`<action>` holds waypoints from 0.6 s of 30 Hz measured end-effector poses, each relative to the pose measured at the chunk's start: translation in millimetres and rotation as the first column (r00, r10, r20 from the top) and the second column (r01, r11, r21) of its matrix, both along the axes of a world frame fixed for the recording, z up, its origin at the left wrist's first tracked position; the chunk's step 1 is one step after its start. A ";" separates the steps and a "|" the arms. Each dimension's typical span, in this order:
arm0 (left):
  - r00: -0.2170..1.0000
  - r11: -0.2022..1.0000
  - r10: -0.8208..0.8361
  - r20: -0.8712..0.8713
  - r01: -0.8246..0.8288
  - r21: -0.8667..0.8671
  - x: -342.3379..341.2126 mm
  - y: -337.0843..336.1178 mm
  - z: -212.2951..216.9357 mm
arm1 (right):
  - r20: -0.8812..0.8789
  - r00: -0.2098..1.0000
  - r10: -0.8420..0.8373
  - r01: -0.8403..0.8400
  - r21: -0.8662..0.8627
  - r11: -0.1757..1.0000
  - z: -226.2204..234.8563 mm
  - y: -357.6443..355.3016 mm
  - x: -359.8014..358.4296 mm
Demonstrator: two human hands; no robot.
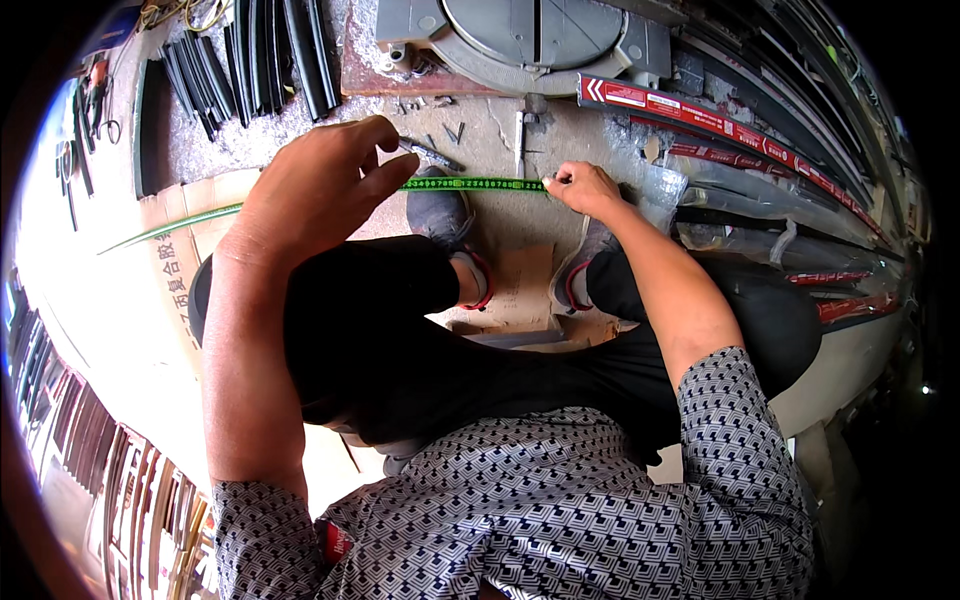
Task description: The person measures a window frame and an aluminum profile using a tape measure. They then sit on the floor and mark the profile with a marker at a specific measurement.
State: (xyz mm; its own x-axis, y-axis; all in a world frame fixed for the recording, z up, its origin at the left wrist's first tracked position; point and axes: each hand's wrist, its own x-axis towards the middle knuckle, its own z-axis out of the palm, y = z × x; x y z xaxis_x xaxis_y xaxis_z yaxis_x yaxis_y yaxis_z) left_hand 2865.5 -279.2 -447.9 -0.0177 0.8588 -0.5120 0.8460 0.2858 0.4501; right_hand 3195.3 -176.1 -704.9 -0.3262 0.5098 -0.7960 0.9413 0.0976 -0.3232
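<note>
A green tape measure blade with dark markings stretches across in front of my shoes, passes behind my left hand and runs on to the far left. My right hand is closed in a pinch on the blade at its right end. Above the blade hovers my left hand, its thumb apart from the curled forefinger and nothing visible between them. Its other fingers are partly hidden. Whether this hand touches the blade cannot be seen. The tape's case is not visible.
A grey round machine base stands at the back. Dark strips lie at the back left. Long profiles with red-and-white wrapping are stacked at the right. Small offcuts litter the floor near my shoe. Cardboard lies between my feet.
</note>
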 end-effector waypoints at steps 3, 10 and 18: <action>1.000 0.998 0.020 -0.001 -0.020 -0.052 2.8 5.2 1.1 | -0.019 1.000 -0.003 0.003 0.010 1.000 -8.2 -2.6 -1.1; 1.000 0.996 0.010 -0.018 -0.012 -0.093 7.4 14.0 -2.6 | -0.080 0.997 -0.004 0.003 -0.024 1.000 -27.5 -1.9 -0.9; 1.000 0.993 0.011 -0.025 -0.014 -0.116 11.9 18.6 -3.2 | -0.149 0.989 -0.017 0.018 0.003 1.000 -33.3 4.7 -1.8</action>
State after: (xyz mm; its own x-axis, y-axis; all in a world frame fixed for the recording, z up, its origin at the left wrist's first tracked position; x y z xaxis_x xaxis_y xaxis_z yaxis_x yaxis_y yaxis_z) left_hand 2877.4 -260.7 -451.1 -0.0419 0.7931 -0.6076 0.8523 0.3457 0.3924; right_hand 3193.5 -171.4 -738.2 -0.4318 0.5195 -0.7374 0.8844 0.0833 -0.4592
